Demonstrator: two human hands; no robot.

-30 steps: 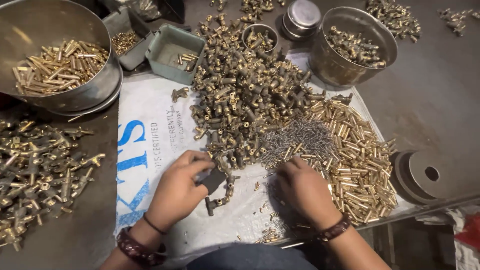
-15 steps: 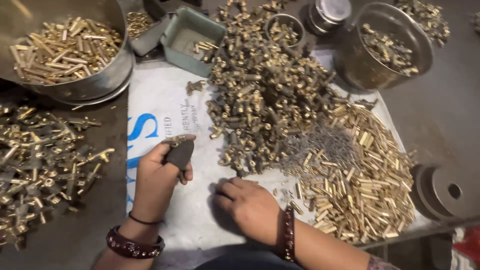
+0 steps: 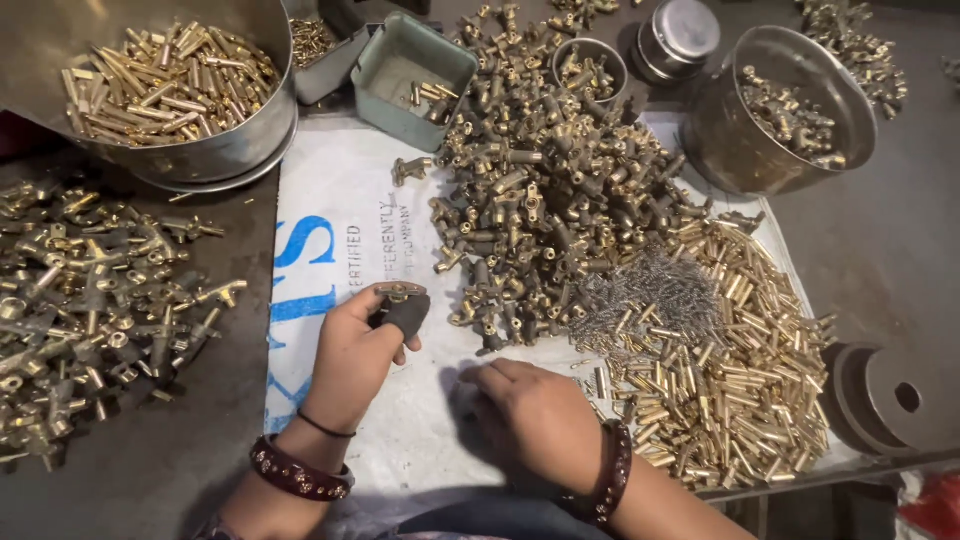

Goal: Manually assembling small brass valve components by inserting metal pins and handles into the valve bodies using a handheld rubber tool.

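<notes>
Two bare hands work over a white printed sack (image 3: 330,250) spread on a dark metal table (image 3: 900,260). Left hand (image 3: 352,358) is raised off the sack, wrist bent, fingers clamped on a small dark block (image 3: 405,314) with a brass fitting (image 3: 400,291) seated on its top; block sits just beside the near edge of the big heap of brass fittings (image 3: 550,190). Right hand (image 3: 535,415) lies palm down on the sack, fingers pointing left and curled under; whether they pinch anything cannot be told, as the fingertips are hidden beneath the hand. Both forearms are cut off by the lower frame edge. Brass tubes (image 3: 730,380) and a patch of thin grey pins (image 3: 650,295) lie right of the right hand, near but apart from it. Steel bowl of tubes (image 3: 180,80) at upper left is cut by the frame; green tray (image 3: 412,68) and steel pot (image 3: 780,105) stand beyond the heap. Bare sack shows between and in front of the hands; a loose pile of assembled fittings (image 3: 90,290) crowds the table on the left
</notes>
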